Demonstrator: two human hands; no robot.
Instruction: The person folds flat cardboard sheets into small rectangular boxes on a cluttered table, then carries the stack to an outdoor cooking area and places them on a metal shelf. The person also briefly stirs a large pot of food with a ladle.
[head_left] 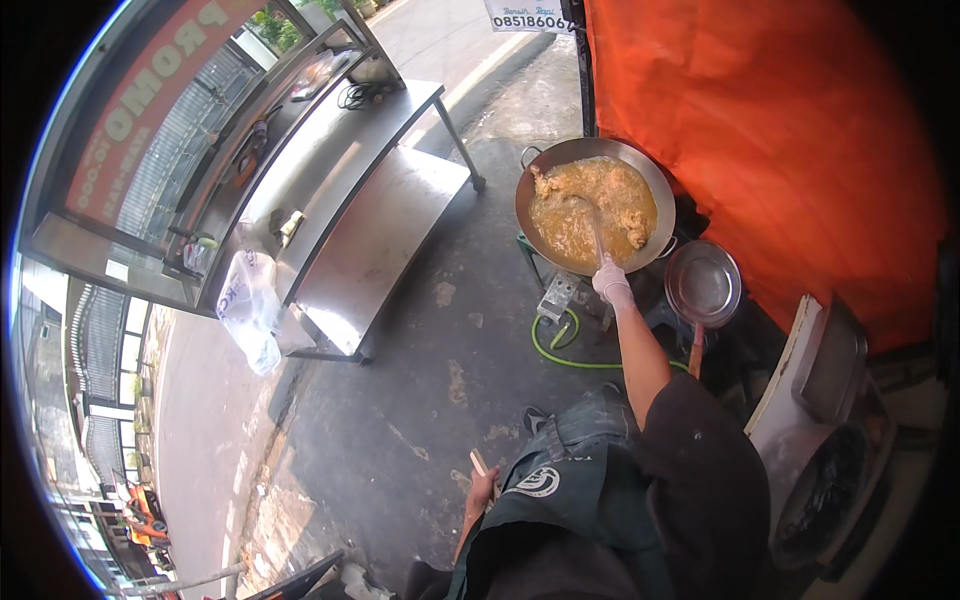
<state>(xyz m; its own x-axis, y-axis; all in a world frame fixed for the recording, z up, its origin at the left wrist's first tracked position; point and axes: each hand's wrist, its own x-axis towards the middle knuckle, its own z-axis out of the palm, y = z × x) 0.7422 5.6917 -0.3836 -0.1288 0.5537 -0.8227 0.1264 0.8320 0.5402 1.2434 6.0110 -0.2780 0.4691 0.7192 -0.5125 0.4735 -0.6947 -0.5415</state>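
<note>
My right hand (611, 283), in a thin whitish glove, grips the handle of a long metal cooking utensil (598, 236). Its curved end dips into bubbling oil in a wide wok (527, 215), so its exact kind is hard to tell. Golden battered pieces (632, 226) fry around it, mostly along the wok's sides. Low beside my apron, my bare left hand (482, 490) is closed around a pale, flat wooden piece (479, 462). Only one end of that piece sticks out; my fingers and the apron (560, 480) hide the rest.
A round metal strainer or pan (703, 285) with a wooden handle sits right of the wok, near an orange tarp (760, 130). A green hose (560, 357) runs below. At left stands a wheeled steel cart (400, 200) with a plastic bag (250, 310). Trays (835, 365) sit at right.
</note>
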